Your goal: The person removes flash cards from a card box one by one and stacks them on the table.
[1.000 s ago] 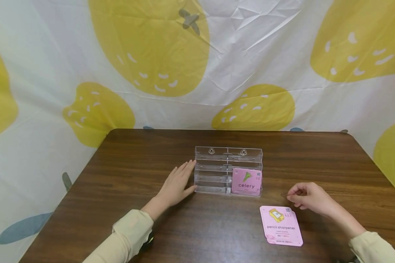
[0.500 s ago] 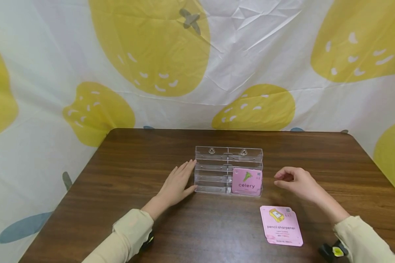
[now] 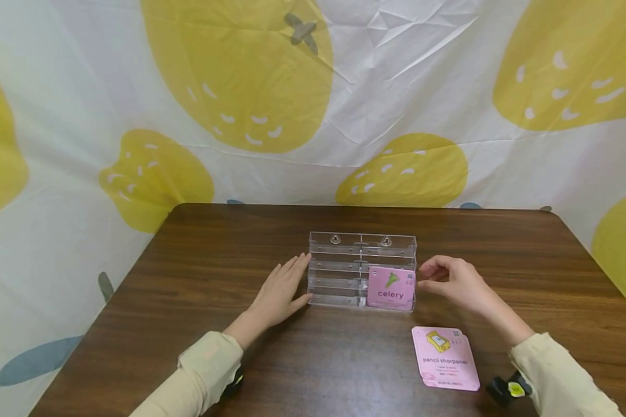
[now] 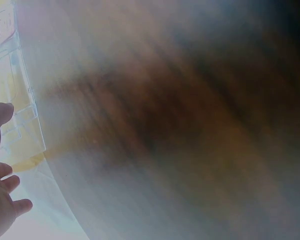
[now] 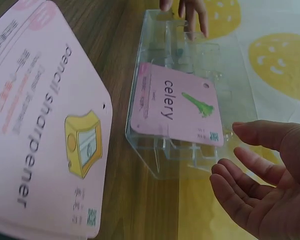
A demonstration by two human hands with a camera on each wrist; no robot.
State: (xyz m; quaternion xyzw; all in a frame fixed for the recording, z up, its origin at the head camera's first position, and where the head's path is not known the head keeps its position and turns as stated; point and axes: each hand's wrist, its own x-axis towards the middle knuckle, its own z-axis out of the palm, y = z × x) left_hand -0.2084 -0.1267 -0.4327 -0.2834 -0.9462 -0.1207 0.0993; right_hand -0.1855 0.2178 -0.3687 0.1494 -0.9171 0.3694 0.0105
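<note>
Brown wooden worktop [image 3: 214,255], clear plastic rack [image 3: 335,284]. Left hand [image 3: 277,294] touches it, fingers straight; right hand [image 3: 458,284] beside, fingers parted.

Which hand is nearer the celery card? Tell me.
Right. The right hand is close by the celery card, just beyond its right edge; the left hand is farther, at the left side of the clear rack.

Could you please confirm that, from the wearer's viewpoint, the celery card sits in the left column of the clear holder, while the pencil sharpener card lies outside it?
Not quite: the celery card sits in the right column of the clear holder, as the head view shows. The pencil sharpener card does lie outside it.
</note>
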